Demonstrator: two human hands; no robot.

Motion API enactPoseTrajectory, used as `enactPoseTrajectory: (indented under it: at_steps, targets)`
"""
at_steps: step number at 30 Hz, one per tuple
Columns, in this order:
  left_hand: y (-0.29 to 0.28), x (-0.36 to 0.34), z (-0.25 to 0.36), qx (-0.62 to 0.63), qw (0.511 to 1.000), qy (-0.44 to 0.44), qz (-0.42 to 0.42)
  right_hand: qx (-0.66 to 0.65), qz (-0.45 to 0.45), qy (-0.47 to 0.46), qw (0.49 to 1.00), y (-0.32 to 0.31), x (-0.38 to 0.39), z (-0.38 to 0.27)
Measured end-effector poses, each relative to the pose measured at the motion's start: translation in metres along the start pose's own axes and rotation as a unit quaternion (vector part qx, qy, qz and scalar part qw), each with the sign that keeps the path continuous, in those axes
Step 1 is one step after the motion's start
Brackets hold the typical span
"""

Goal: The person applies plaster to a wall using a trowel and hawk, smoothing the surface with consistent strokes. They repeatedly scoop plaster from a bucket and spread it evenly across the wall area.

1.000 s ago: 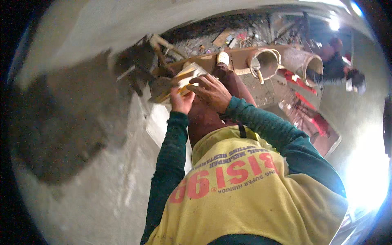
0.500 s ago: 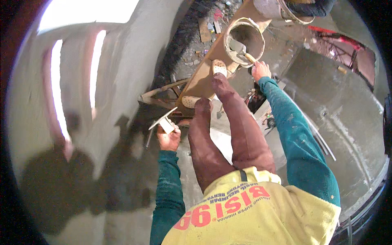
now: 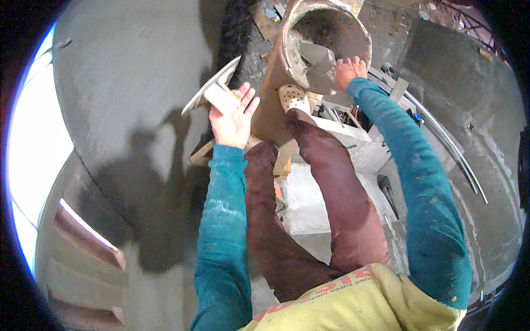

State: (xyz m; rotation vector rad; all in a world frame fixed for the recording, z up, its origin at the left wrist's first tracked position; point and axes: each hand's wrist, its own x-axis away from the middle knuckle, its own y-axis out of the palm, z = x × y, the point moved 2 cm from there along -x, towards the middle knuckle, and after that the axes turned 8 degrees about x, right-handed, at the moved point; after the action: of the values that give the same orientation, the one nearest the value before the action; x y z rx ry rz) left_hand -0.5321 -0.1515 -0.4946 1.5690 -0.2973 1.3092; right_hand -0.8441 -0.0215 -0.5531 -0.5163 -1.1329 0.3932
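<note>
My left hand [image 3: 232, 124] holds a plastering float [image 3: 212, 83] by its pale block handle. The thumb side bears the handle while the other fingers stretch out loosely, and the flat board tilts up beside the grey wall. At the far right of the plank, my right hand [image 3: 349, 73] is at the rim of a mortar-smeared bucket [image 3: 361, 30], closed on a trowel. The pointed trowel [image 3: 318, 57] has its blade inside the bucket, over grey wet mortar [image 3: 295, 52]. My fingers cover the trowel's handle.
The bucket stands on a wooden plank [image 3: 270, 113], where my foot in a pale clog [image 3: 292, 98] also rests. A grey plastered wall [image 3: 127, 60] rises on the left. Metal pipes [image 3: 441, 135] and wooden pieces lie on the right, with rubble [image 3: 251, 60] beyond the plank.
The view has leaned closer to the bucket and wall. My right hand has gone lower at the bucket with the trowel. My left hand has turned palm up, fingers loosened, float still in it.
</note>
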Motion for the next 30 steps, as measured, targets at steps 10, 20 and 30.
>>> enactPoseTrajectory:
  at_steps: [10,20,30]
  targets:
    - [0.03,-0.128,-0.062,-0.05,0.999,0.004,-0.02,0.037,0.197,-0.072,0.977,-0.099,-0.045,0.025]
    - [0.049,-0.17,-0.101,-0.143,0.955,0.251,-0.06,0.283,0.234,-0.2,0.908,-0.018,0.04,-0.027]
    - [0.101,-0.129,-0.12,-0.014,0.958,0.174,-0.227,0.015,0.189,-0.05,0.981,-0.004,0.098,0.058]
